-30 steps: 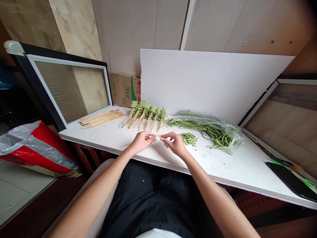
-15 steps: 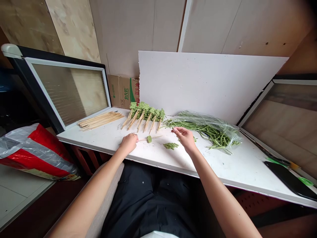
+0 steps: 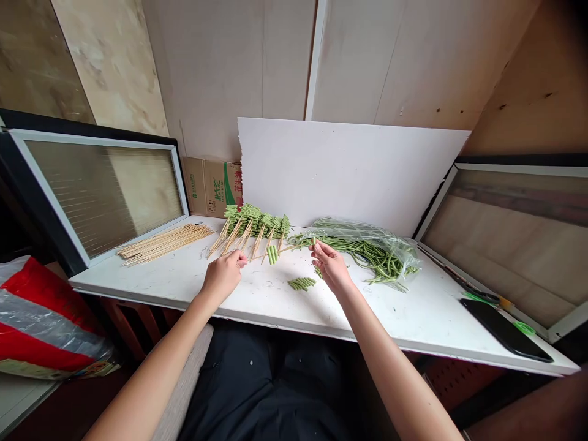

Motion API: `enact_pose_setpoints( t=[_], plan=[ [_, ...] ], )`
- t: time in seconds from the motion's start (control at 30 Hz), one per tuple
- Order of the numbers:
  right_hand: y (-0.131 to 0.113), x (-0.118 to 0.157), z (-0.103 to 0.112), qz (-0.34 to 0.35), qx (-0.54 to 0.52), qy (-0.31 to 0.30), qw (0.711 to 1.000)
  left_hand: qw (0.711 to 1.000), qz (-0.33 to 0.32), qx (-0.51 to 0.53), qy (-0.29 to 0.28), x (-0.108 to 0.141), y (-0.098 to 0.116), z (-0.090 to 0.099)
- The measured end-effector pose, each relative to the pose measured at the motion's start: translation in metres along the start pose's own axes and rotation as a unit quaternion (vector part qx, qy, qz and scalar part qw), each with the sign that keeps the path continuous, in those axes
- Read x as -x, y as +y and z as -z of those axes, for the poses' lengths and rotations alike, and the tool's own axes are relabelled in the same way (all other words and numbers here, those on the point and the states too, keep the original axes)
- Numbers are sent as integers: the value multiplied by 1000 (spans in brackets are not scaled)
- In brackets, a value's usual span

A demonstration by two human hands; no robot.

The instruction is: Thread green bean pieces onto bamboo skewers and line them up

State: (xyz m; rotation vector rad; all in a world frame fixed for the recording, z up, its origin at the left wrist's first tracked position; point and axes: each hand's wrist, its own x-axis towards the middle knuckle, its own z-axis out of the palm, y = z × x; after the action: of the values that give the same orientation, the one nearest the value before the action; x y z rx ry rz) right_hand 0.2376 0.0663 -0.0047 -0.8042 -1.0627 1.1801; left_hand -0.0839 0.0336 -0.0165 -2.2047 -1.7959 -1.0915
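Skewer (image 3: 289,248) higher; beans (image 3: 384,264) partly in bag (image 3: 367,229)

Cardboard box (image 3: 212,188) stands beside white board (image 3: 353,174). Black phone (image 3: 505,329) lies flat, tabletop (image 3: 427,321) right. Red-and-silver bag (image 3: 46,318), lower left.

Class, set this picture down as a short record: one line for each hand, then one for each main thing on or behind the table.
Left hand: holds a thin stick that carries a few green bean pieces
Right hand: pinches a single bean piece near the stick's far end
Cut beans: small row on the table, between the hands
Loaded sticks: piled beyond the left hand
Bare sticks: bundled at left
Long beans: right of centre, partly under clear plastic
Phone: flat, right end
Behind: cardboard box, white board
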Motion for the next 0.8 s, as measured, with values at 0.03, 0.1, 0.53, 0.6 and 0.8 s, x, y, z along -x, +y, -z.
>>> enact_pose_setpoints(
  t=[0.03, 0.1, 0.53, 0.6, 0.8],
  plan=[
    [-2, 2, -2, 0, 1, -8, 1000, 1000, -8, -3, 8, 1, 2, 2],
    [-6, 5, -4, -3, 0, -28, 1000, 1000, -19, -12, 21, 2, 6, 5],
    [-4, 9, -10, -40, -84, -84, 992, 999, -29, -29, 22, 3, 10, 6],
    [-5, 11, -12, -41, -91, -90, 991, 999, -25, -24, 18, 3, 9, 6],
    [-4, 13, -12, -33, -73, -93, 992, 999, -30, -15, 21, 3, 10, 6]
  ],
)
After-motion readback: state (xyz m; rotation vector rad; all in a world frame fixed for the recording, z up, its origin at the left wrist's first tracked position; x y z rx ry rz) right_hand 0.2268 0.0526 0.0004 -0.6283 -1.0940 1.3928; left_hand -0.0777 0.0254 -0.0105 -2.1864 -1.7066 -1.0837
